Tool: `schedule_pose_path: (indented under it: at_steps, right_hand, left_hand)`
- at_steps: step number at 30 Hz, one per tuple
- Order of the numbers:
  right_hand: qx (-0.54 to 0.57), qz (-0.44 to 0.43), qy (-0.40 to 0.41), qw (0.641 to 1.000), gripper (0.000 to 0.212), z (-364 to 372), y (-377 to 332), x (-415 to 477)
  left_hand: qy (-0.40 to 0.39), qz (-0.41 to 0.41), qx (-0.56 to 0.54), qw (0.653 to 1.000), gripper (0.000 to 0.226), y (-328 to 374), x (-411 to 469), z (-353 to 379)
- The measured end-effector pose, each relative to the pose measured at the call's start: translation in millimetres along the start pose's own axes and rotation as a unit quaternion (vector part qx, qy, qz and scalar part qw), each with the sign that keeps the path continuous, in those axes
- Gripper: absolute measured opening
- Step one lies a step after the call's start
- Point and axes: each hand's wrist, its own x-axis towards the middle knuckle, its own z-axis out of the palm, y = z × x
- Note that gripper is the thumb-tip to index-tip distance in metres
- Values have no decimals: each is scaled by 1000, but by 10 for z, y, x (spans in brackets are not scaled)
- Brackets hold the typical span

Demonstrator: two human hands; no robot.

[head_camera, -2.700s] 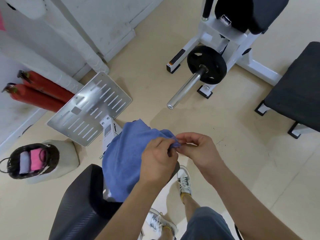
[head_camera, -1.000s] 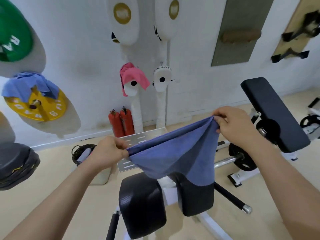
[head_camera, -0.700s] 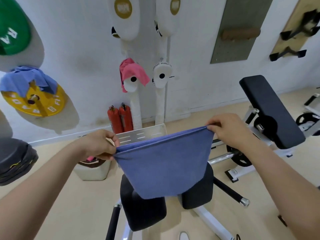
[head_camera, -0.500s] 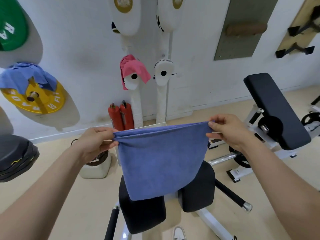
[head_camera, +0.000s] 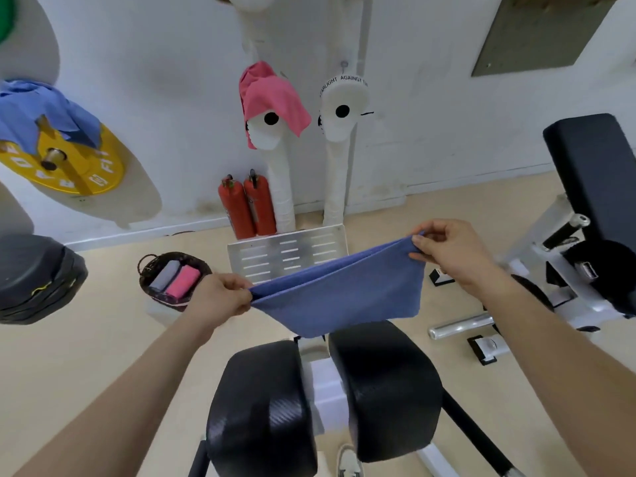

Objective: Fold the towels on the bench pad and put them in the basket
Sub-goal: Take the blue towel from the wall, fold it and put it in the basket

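Blue cloth towel [head_camera: 344, 294], pinched at its corners by left hand [head_camera: 220, 297] and right hand [head_camera: 447, 249], is now tilted lower over the far edge of the black padded surface [head_camera: 382, 383] — next fold judged near.

Both forearms bare, stretched forward, spread wide. Left hand [head_camera: 220, 297] sits lower, knuckles up, fingers curled, pinching one top corner of the blue towel [head_camera: 344, 294]. Right hand [head_camera: 447, 251] is higher and further out, thumb and fingertips pinching the opposite corner. Hands well apart.
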Motion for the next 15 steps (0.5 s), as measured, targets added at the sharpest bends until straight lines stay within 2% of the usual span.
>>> schedule_pose_path:
  at_steps: [2, 4, 6, 8, 11, 13, 15]
  right_hand:
    - [-23, -16, 12, 1000, 19, 1, 93, 225]
    - [-14, -31, 30, 999, 22, 22, 156, 425]
    - [7, -44, 44, 998, 27, 34, 197, 585]
    - [30, -57, 52, 997, 28, 31, 205, 667]
    - [39, -78, 39, 995, 29, -4, 229, 565]
    - [-2, -86, 24, 996, 30, -47, 361, 360]
    - [-83, -70, 18, 994, 30, -87, 618, 67]
  left_hand:
    - [0, -60, -104, 993, 17, 115, 210, 91]
    - [4, -81, -198, 977, 18, 225, 391, 129]
    - [21, -70, -273, 959, 19, 325, 488, 113]
    - [39, -39, -289, 956, 20, 401, 491, 65]
    - [24, 33, -188, 981, 33, 394, 348, 30]
    - [26, 81, -64, 994, 39, 249, 172, 118]
    - [78, 151, 88, 982, 34, 5, -69, 297]
